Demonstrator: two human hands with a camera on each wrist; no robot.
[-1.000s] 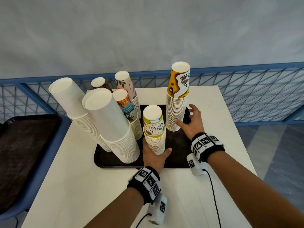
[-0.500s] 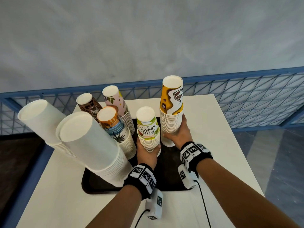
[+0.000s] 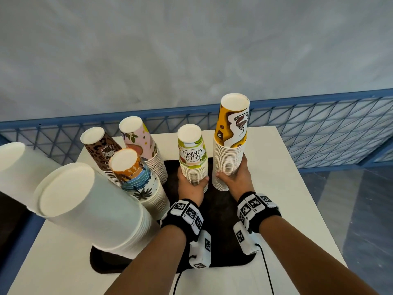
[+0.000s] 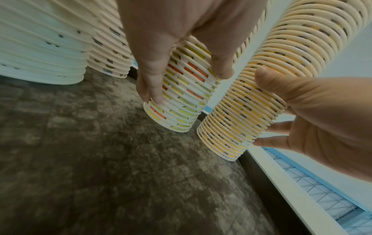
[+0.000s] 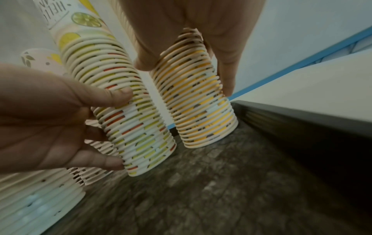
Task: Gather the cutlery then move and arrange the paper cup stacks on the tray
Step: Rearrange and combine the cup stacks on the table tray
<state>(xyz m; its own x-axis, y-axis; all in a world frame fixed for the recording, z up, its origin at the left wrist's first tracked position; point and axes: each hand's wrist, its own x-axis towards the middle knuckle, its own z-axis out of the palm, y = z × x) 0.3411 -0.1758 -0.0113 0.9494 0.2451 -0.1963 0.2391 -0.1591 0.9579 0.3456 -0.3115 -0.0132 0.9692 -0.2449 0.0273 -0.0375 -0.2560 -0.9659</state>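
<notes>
On the black tray (image 3: 225,220), my left hand (image 3: 192,184) grips the lower part of the lime "Hello Summer" cup stack (image 3: 192,154). My right hand (image 3: 231,177) grips the taller yellow coffee-print stack (image 3: 230,150) just to its right. The left wrist view shows my left hand (image 4: 187,84) with thumb and fingers round the lime stack (image 4: 181,111), and the yellow stack (image 4: 251,103) close beside it. In the right wrist view, my right hand (image 5: 186,77) wraps the yellow stack (image 5: 201,119). Both bases sit at or just above the tray; contact is unclear. No cutlery is in view.
Two wide white stacks (image 3: 85,209) lean on the tray's left side. Leopard-print (image 3: 100,147), pink (image 3: 140,141) and beach-print (image 3: 136,177) stacks stand behind them. The yellow stack is near the tray's right rim (image 5: 302,114). The white table (image 3: 287,199) ends at a blue mesh railing (image 3: 319,128).
My right hand went from open beside the yellow stack to gripping it. The lime stack moved from the tray's front toward the back, beside the yellow one. The head view moved closer.
</notes>
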